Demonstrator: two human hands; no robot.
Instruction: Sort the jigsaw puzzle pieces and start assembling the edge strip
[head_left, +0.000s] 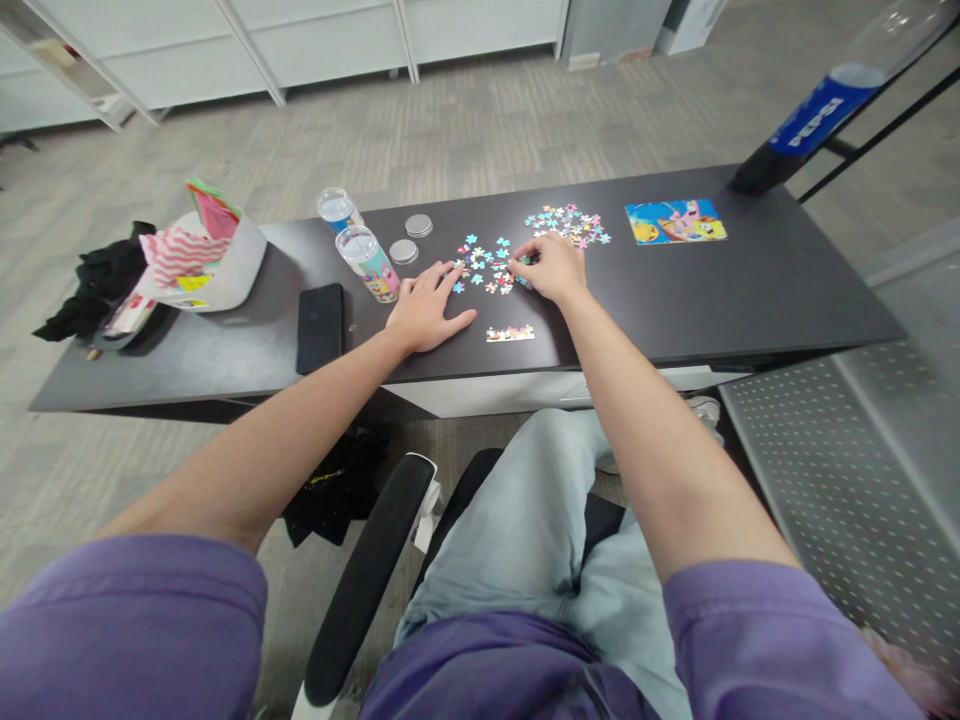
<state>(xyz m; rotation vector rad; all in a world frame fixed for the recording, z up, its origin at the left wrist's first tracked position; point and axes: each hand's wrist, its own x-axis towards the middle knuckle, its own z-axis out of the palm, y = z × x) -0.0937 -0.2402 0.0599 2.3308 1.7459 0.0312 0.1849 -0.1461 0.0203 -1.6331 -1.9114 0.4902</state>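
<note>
Loose jigsaw pieces (478, 264) lie scattered on the dark table between my hands. My left hand (426, 310) rests flat at their left side, fingers spread, fingertips touching the edge pieces. At the right of this group, my right hand (551, 265) has its thumb and index finger curled together low over the pieces; whatever is between them is too small to make out. A joined strip of jigsaw pieces (510, 334) lies nearer to me. Beyond my right hand is a second pile of pieces (570, 224). A colourful cartoon picture card (676, 221) lies to its right.
Left of the pieces stand two clear cylinders, a nearer one (367, 264) and a farther one (339, 209), beside round lids (404, 251). A black phone (320, 329) and a white bin (244, 265) are farther left. A large Pepsi bottle (814, 120) stands at the right.
</note>
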